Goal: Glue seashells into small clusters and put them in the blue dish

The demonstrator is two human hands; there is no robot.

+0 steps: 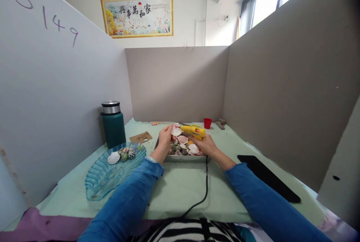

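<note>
My left hand (pixel 164 138) pinches a pale scallop shell (pixel 176 131) and holds it up over a metal tray (pixel 180 158) filled with several mixed shells. My right hand (pixel 204 143) grips a yellow glue gun (pixel 194 131), its nozzle pointing left and touching or nearly touching the held shell. The gun's black cord (pixel 206 185) runs back toward me over the green table cover. Both arms wear blue sleeves.
A blue shell-shaped glass dish (pixel 104 176) with a few shells sits at the left front. Behind it stands a dark green flask (pixel 113 125). A brown cardboard piece (pixel 141 137), a small red cup (pixel 207 123) and a black mat (pixel 267 176) lie around. Grey partition walls enclose the table.
</note>
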